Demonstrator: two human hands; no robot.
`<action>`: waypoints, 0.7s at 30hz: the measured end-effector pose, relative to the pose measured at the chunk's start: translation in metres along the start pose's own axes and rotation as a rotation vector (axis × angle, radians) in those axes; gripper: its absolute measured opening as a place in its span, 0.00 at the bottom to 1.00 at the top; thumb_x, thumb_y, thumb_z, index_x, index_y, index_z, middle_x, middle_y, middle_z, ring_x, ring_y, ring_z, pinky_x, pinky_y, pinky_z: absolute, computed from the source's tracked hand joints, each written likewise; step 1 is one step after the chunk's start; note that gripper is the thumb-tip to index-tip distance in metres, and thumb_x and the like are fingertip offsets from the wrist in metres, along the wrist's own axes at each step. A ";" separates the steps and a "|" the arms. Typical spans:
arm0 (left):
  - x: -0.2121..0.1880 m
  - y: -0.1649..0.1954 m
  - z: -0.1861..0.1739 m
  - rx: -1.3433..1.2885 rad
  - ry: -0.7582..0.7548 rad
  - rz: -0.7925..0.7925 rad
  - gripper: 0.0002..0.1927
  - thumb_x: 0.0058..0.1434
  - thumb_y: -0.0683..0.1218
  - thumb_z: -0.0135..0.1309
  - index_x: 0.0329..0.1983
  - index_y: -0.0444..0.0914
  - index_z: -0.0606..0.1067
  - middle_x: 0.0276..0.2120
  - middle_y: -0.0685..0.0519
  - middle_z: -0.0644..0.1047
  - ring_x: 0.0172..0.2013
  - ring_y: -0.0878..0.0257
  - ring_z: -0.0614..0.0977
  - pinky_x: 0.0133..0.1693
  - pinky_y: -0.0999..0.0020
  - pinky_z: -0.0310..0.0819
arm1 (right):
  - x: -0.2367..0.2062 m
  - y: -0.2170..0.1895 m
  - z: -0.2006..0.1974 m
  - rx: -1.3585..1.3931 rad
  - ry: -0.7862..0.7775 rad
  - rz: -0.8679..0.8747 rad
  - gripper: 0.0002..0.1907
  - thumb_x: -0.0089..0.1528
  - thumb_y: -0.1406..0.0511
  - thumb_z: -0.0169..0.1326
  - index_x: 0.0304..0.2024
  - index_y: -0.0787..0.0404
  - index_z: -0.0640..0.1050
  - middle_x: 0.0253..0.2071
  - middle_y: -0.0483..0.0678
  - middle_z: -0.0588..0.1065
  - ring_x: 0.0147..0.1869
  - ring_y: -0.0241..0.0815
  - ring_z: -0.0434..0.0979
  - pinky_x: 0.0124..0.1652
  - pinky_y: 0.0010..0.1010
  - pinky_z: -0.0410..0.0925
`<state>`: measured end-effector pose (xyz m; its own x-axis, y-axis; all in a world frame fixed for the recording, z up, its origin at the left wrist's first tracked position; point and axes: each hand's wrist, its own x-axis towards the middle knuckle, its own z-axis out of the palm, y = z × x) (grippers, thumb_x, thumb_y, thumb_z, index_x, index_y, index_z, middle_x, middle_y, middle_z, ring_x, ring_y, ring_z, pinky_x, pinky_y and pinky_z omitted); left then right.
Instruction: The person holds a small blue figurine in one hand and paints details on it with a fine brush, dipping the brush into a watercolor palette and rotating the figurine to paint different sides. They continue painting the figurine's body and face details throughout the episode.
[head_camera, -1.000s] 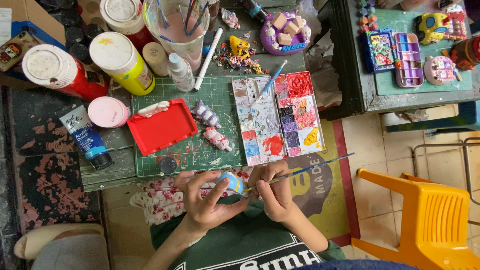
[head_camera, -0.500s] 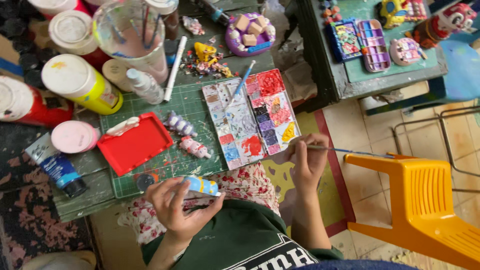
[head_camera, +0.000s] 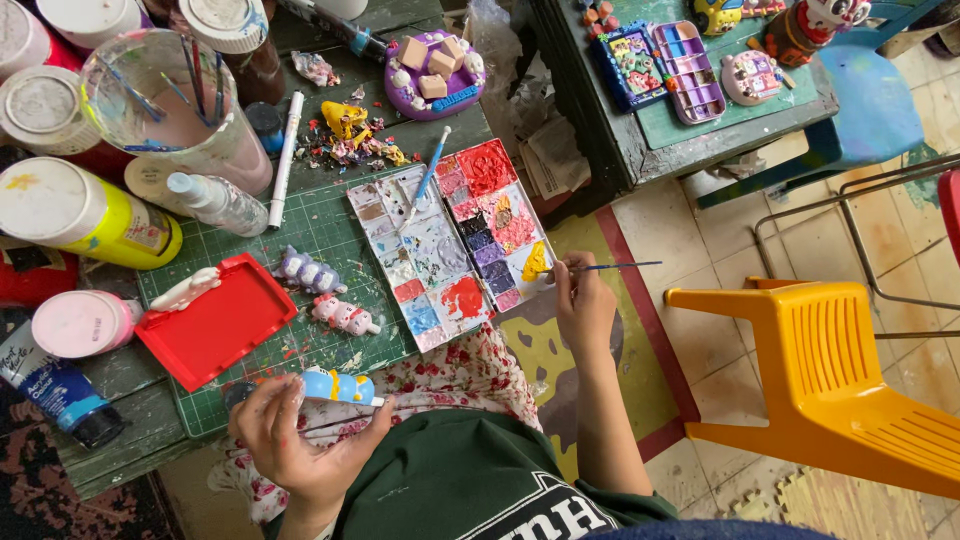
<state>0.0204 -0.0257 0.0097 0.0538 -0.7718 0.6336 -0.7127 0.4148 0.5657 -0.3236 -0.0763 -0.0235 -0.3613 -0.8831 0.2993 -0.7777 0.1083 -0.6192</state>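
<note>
Left hand (head_camera: 295, 440) low at counter's near edge, fingers (head_camera: 262, 400) curled around small blue figurine (head_camera: 338, 386), held lying sideways just above floral cloth (head_camera: 450, 375). Right hand (head_camera: 583, 305) off counter's right edge, fingers (head_camera: 562, 275) pinched on thin paintbrush (head_camera: 605, 266); handle pointing right, tip touching yellow well at right edge of paint palette (head_camera: 450, 240). Palette lying flat on green cutting mat (head_camera: 320, 225), many wells, red, purple, blue, white smears. Second brush with blue handle (head_camera: 430, 170) resting across palette top. Two small painted figurines (head_camera: 328, 293) lying on mat between palette and red tray (head_camera: 215, 320). White figurine (head_camera: 185, 290) at tray's upper left rim. Clear cup of murky water with brushes (head_camera: 170, 105) at upper left, small clear squeeze bottle (head_camera: 215, 200) lying just below. Yellow-labelled paint jar (head_camera: 80, 215) on side at far left, pink-lidded tub (head_camera: 85, 322) beneath. White marker (head_camera: 285, 160) lying beside cup. Purple tray with wooden blocks (head_camera: 435, 75) at top centre. Orange plastic chair (head_camera: 830, 380) on tiled floor, right. Second green counter (head_camera: 690, 125) upper right, well apart.
</note>
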 end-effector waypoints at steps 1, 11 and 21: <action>0.000 0.001 0.000 -0.007 -0.001 -0.004 0.46 0.45 0.56 0.77 0.63 0.36 0.67 0.50 0.45 0.73 0.55 0.48 0.71 0.56 0.50 0.68 | 0.000 0.002 0.000 0.018 0.016 0.055 0.06 0.70 0.65 0.53 0.45 0.61 0.73 0.29 0.46 0.80 0.27 0.35 0.78 0.28 0.27 0.65; 0.005 0.004 0.004 -0.028 0.015 -0.012 0.47 0.45 0.57 0.77 0.63 0.38 0.67 0.52 0.45 0.72 0.55 0.49 0.71 0.57 0.51 0.67 | 0.001 0.004 -0.006 -0.004 0.007 0.068 0.07 0.70 0.63 0.54 0.45 0.60 0.74 0.30 0.47 0.80 0.29 0.39 0.79 0.29 0.29 0.66; 0.014 0.001 0.006 -0.033 0.029 0.001 0.46 0.45 0.56 0.77 0.64 0.41 0.66 0.52 0.47 0.71 0.53 0.51 0.73 0.56 0.53 0.66 | 0.002 -0.024 -0.013 0.122 0.042 0.105 0.06 0.71 0.66 0.51 0.45 0.64 0.73 0.34 0.48 0.81 0.29 0.33 0.77 0.29 0.27 0.66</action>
<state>0.0161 -0.0390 0.0155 0.0736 -0.7573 0.6489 -0.6895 0.4314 0.5818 -0.3121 -0.0744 0.0017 -0.4605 -0.8495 0.2574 -0.6676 0.1403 -0.7312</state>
